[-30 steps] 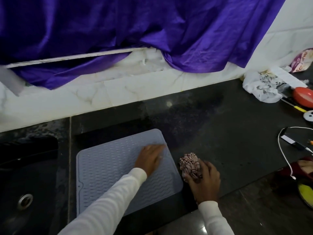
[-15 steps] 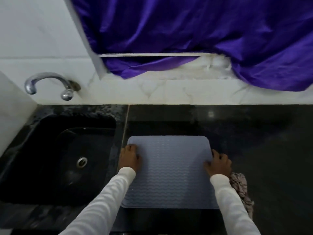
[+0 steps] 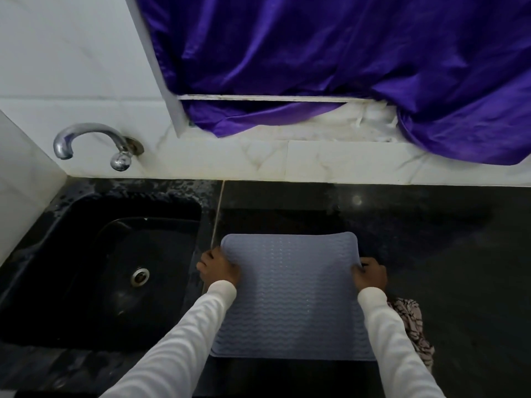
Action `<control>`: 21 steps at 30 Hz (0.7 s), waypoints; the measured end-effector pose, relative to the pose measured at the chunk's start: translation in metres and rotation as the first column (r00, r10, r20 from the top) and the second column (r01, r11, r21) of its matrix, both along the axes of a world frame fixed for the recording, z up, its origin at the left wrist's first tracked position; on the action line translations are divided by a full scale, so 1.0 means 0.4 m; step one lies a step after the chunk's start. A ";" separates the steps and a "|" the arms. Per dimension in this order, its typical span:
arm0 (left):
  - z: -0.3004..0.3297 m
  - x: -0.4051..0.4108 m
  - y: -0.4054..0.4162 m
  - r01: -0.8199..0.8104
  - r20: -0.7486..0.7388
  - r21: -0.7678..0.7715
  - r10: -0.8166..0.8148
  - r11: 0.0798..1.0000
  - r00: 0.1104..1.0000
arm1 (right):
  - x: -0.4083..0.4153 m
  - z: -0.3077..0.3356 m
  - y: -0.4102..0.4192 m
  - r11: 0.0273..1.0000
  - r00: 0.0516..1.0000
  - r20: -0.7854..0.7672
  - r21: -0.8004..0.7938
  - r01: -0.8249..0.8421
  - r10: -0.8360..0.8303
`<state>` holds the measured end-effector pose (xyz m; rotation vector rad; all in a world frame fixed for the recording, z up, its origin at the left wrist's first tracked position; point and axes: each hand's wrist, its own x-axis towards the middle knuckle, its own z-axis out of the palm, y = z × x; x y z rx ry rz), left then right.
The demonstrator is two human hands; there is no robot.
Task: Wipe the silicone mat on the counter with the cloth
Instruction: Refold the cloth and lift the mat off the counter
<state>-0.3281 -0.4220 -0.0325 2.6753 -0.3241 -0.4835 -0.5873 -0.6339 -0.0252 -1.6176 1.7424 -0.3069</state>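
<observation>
Since the earlier frame the mat's (image 3: 290, 294) far edge has lifted off the bench (image 3: 448, 254). Left hand (image 3: 219, 270) and right hand (image 3: 371, 273) grip its sides. Cloth (image 3: 413, 328) lies right of it, half hidden by the sleeve (image 3: 393, 346). Sink (image 3: 86, 265) to its left holds nothing visible.

Both arms are covered by long white sleeves. The left sleeve (image 3: 178, 340) and the right sleeve (image 3: 393, 343) run from the lower frame edge to the wrists. Each sleeve ends in a close-fitting cuff of the same white fabric. The fabric shows faint crosswise bands, possibly a ribbed knit; the dim, soft picture does not settle this. The left hand (image 3: 218, 268) and the right hand (image 3: 370, 274) are bare: no gloves. No rings, watch or bracelets are discernible. No markings or logos are discernible on either sleeve.
</observation>
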 end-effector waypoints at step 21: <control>0.058 0.029 0.081 0.429 0.262 -0.399 -0.348 0.810 0.900 | -0.001 0.075 0.080 0.983 0.875 0.475 -0.182 -0.012 0.098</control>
